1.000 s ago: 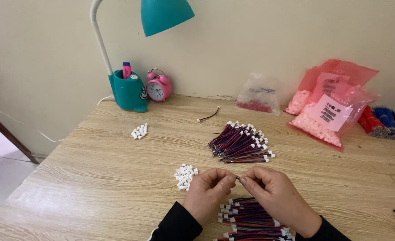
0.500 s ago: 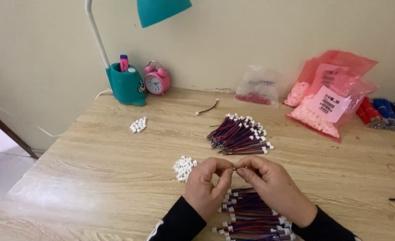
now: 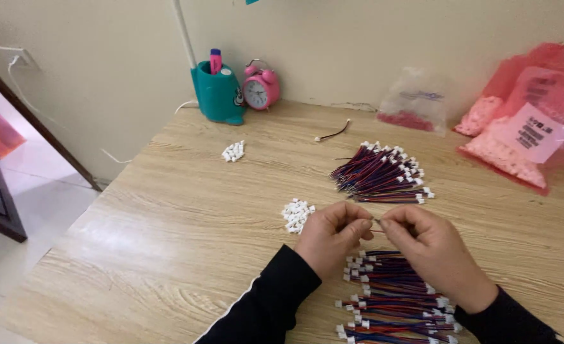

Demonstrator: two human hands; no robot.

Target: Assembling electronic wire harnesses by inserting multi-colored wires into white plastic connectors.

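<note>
Mid-assembly, by the look of it: left hand (image 3: 330,237) and right hand (image 3: 432,250) pinched together on one thin wire lead (image 3: 376,221) at 6 o'clock on the counter (image 3: 167,216) — whether a white connector sits between the fingertips, cannot tell. Pile of white connectors (image 3: 296,214) just at 9 o'clock of the left hand; finished leads (image 3: 393,296) under the wrists; loose wire bundle (image 3: 381,173) at 12. Calls for steady, fine alignment — a small push.

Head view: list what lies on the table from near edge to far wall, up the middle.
Wire bundle under the hands → left hand and right hand → second wire bundle → single loose wire → pink alarm clock.
</note>
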